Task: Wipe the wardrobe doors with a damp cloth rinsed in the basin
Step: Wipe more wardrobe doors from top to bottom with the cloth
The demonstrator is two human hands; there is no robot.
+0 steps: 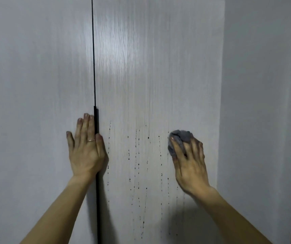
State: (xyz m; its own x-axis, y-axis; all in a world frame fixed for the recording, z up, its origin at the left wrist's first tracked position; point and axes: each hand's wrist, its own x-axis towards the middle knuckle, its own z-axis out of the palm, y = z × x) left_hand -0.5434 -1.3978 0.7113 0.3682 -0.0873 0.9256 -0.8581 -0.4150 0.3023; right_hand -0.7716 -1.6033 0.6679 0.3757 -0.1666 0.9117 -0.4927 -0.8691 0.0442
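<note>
Two pale wood-grain wardrobe doors fill the view. The right door is the one being wiped. The left door is closed against it along a dark seam, which widens at mid height into a black handle strip.

The left hand is laid flat on the left door at its right edge. Its fingers are straight and close together, with the thumb across the handle strip, and nothing is held in it.

The right hand is pressed to the right door near that door's right edge. Its fingers are curled around a bunched grey cloth, which touches the panel just above the knuckles.

Dark water drips are seen between the two hands. They lie to the left of the cloth and below it, and their long axis runs straight down the door. The right hand is nearer to them and already carries the cloth, so the next stroke is judged to go leftward and then downward along the runs.
</note>
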